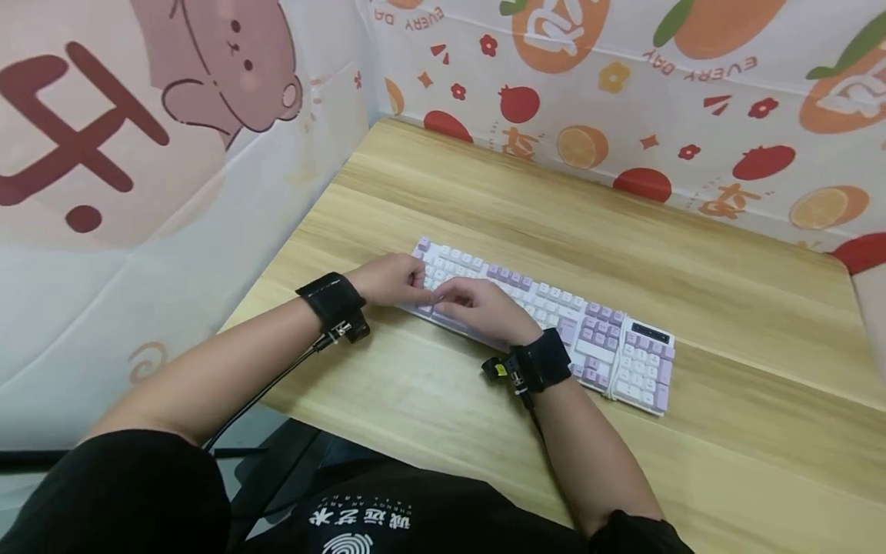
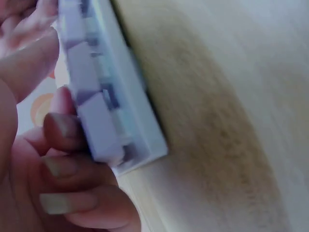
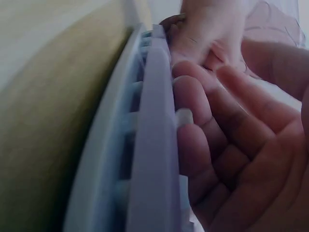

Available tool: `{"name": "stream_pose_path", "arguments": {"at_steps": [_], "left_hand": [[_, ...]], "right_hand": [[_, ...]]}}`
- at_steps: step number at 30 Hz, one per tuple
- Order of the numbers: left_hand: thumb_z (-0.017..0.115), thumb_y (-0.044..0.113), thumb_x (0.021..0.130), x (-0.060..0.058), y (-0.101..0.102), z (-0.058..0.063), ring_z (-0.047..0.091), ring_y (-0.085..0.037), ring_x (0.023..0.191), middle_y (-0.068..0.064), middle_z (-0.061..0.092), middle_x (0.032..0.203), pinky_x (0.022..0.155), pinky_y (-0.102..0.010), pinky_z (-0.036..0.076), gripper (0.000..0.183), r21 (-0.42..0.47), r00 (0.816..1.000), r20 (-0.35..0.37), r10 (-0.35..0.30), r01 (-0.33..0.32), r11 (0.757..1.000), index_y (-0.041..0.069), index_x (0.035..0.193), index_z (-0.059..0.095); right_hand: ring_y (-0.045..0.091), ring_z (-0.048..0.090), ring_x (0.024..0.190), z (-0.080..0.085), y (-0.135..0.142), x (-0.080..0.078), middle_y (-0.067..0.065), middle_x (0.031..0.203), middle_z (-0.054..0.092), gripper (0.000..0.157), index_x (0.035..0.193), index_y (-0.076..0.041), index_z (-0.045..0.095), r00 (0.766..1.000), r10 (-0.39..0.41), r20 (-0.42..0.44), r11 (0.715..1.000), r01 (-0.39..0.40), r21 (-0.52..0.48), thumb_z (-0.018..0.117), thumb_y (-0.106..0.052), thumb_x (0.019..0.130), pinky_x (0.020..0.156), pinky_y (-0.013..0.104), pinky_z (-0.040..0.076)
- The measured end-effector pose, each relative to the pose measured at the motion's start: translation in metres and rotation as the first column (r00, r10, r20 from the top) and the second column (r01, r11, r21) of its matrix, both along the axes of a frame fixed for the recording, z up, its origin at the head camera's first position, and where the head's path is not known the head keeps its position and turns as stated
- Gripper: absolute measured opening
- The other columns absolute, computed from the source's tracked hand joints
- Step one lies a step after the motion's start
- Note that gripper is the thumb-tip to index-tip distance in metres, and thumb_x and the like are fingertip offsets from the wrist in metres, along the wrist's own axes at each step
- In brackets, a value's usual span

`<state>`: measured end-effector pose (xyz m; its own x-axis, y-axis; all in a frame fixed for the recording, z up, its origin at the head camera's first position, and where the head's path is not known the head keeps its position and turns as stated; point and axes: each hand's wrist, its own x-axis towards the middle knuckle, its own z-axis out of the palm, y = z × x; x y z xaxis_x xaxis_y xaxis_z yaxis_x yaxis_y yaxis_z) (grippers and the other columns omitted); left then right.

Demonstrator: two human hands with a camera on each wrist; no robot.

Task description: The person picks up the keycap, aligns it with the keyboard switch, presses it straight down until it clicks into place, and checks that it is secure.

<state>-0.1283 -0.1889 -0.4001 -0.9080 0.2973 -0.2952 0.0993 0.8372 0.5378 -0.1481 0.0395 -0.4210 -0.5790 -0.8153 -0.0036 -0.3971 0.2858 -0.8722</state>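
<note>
A white and lilac keyboard [image 1: 574,327] lies at a slant on the wooden table. At its left end is my left hand [image 1: 392,280], its fingers bent beside the lilac front keys [image 2: 99,128] in the left wrist view. My right hand [image 1: 487,308] is over the keyboard's left half, and its curled fingers [image 3: 193,150] rest against the front row of keys in the right wrist view. The fingertips of both hands meet above the keys. Whether a small thing is pinched between them is hidden.
A pale cord [image 1: 615,362] loops around the keyboard near its number pad. Wood-grain tabletop [image 1: 388,377] surrounds the keyboard. Printed cloth hangs behind the table [image 1: 581,146] and to the left. Each wrist wears a black strap [image 1: 332,300] with a camera and cable.
</note>
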Motion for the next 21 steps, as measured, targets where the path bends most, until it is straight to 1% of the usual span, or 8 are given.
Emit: {"name": "stream_pose_path", "arguments": {"at_steps": [2, 5, 11, 13, 15, 18, 19, 21], "left_hand": [[0.072, 0.038, 0.088, 0.000, -0.005, 0.000, 0.050, -0.016, 0.062, 0.000, 0.056, 0.070, 0.057, -0.029, 0.040, 0.033, 0.002, 1.000, -0.010, 0.000, 0.000, 1.000, 0.013, 0.074, 0.056], [0.070, 0.039, 0.089, -0.001, -0.009, 0.001, 0.050, -0.016, 0.061, 0.000, 0.055, 0.068, 0.056, -0.029, 0.039, 0.035, -0.037, 1.000, -0.028, 0.012, -0.013, 0.999, 0.013, 0.072, 0.055], [0.067, 0.043, 0.091, -0.004, -0.012, 0.006, 0.050, -0.016, 0.059, -0.001, 0.056, 0.067, 0.054, -0.029, 0.038, 0.037, -0.127, 0.999, -0.027, 0.048, -0.051, 0.991, 0.012, 0.072, 0.058], [0.067, 0.042, 0.092, -0.003, -0.013, 0.011, 0.050, -0.017, 0.060, -0.002, 0.057, 0.069, 0.055, -0.030, 0.038, 0.035, -0.127, 0.995, -0.055, 0.079, -0.085, 0.988, 0.012, 0.074, 0.061], [0.066, 0.040, 0.093, -0.003, -0.013, 0.015, 0.051, -0.018, 0.062, -0.003, 0.058, 0.070, 0.056, -0.031, 0.039, 0.032, -0.107, 0.989, -0.108, 0.103, -0.114, 0.988, 0.012, 0.077, 0.063], [0.065, 0.040, 0.093, -0.006, -0.010, 0.020, 0.056, -0.021, 0.069, -0.005, 0.063, 0.079, 0.061, -0.034, 0.043, 0.028, -0.066, 0.970, -0.216, 0.114, -0.131, 0.989, 0.012, 0.089, 0.066], [0.065, 0.042, 0.093, -0.008, -0.008, 0.022, 0.059, -0.022, 0.075, -0.006, 0.065, 0.085, 0.064, -0.036, 0.046, 0.031, -0.066, 0.960, -0.258, 0.106, -0.127, 0.990, 0.011, 0.096, 0.067], [0.064, 0.048, 0.092, -0.012, -0.004, 0.026, 0.063, -0.027, 0.092, -0.010, 0.068, 0.103, 0.075, -0.042, 0.050, 0.042, -0.091, 0.937, -0.338, 0.084, -0.122, 0.988, 0.011, 0.111, 0.067]], "right_hand": [[0.006, 0.064, 0.092, 0.001, -0.003, 0.006, -0.008, 0.100, 0.071, 0.024, 0.114, -0.019, 0.069, 0.998, 0.044, -0.046, 0.999, -0.042, 0.033, 0.062, -0.034, 0.097, 0.083, 0.031, 0.052], [0.003, 0.064, 0.100, 0.002, -0.006, 0.013, -0.010, 0.106, 0.070, 0.027, 0.116, -0.017, 0.068, 0.994, 0.070, -0.088, 0.996, -0.065, 0.058, 0.061, -0.035, 0.098, 0.089, 0.028, 0.051], [0.002, 0.062, 0.103, 0.005, 0.005, 0.020, -0.007, 0.111, 0.070, 0.026, 0.117, -0.016, 0.069, 0.995, 0.050, -0.083, 0.998, -0.047, 0.040, 0.062, -0.032, 0.098, 0.089, 0.028, 0.051], [0.004, 0.063, 0.101, 0.008, 0.010, 0.018, -0.006, 0.110, 0.071, 0.025, 0.116, -0.016, 0.069, 0.995, 0.046, -0.094, 0.999, -0.043, 0.028, 0.062, -0.031, 0.097, 0.088, 0.028, 0.052], [0.005, 0.064, 0.100, 0.011, 0.016, 0.013, -0.006, 0.109, 0.071, 0.024, 0.114, -0.015, 0.070, 0.990, 0.020, -0.140, 1.000, -0.019, 0.015, 0.063, -0.031, 0.097, 0.086, 0.029, 0.053], [0.012, 0.065, 0.104, 0.017, 0.026, 0.000, -0.002, 0.111, 0.070, 0.025, 0.113, -0.013, 0.070, 0.968, -0.059, -0.246, 0.998, 0.061, 0.002, 0.063, -0.030, 0.097, 0.090, 0.033, 0.053], [0.015, 0.064, 0.107, 0.019, 0.029, -0.005, 0.000, 0.114, 0.069, 0.026, 0.114, -0.011, 0.070, 0.953, -0.088, -0.290, 0.996, 0.093, 0.003, 0.063, -0.030, 0.096, 0.092, 0.035, 0.052], [0.021, 0.058, 0.119, 0.023, 0.037, -0.017, 0.006, 0.126, 0.065, 0.036, 0.121, -0.011, 0.066, 0.908, -0.147, -0.392, 0.985, 0.172, 0.029, 0.064, -0.035, 0.095, 0.102, 0.043, 0.046]]}}
